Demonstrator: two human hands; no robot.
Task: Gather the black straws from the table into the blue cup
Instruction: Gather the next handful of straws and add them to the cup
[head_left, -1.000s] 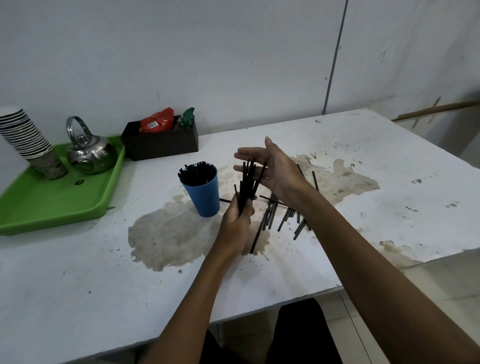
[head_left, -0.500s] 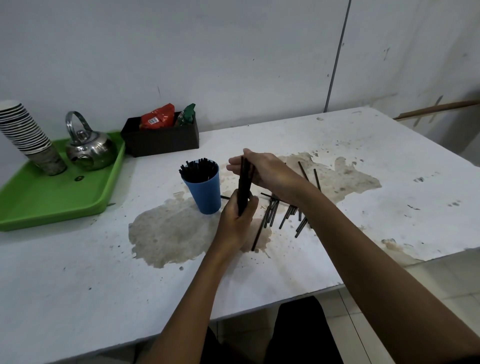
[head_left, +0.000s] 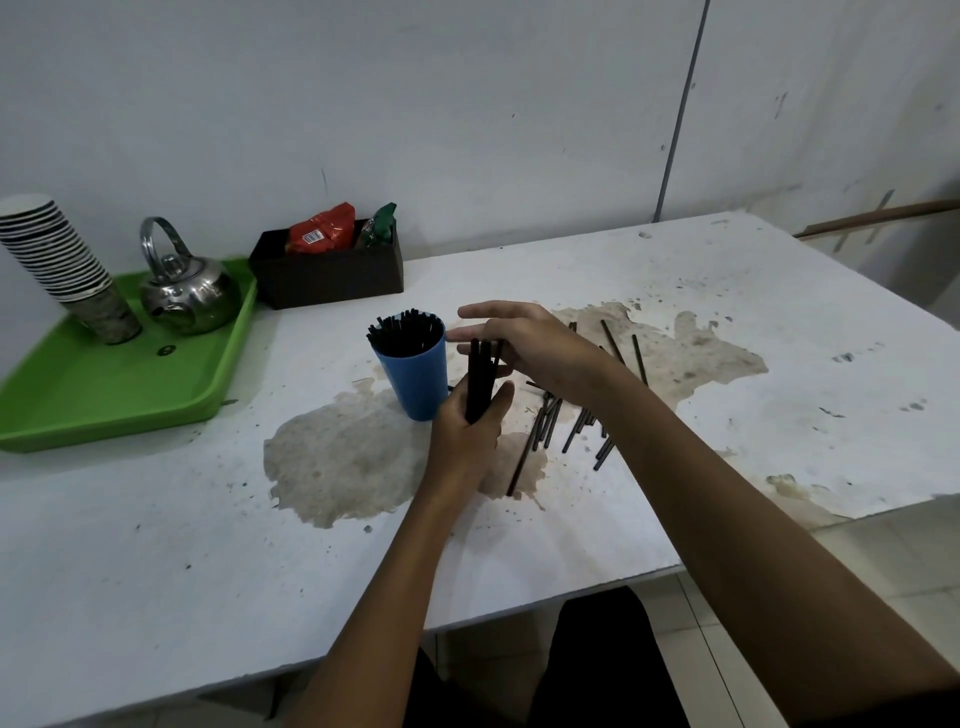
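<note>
Left hand (head_left: 465, 436) grips an upright straw bundle (head_left: 480, 376) beside the cup (head_left: 415, 379); right hand (head_left: 524, 345), fingers straight, taps its top. Next: drop bundle into cup.

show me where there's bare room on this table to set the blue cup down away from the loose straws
Bare room: the near-left table between the green tray and the front edge, and the far right corner. Crowded: right of the blue cup, where loose straws lie under both hands.
</note>
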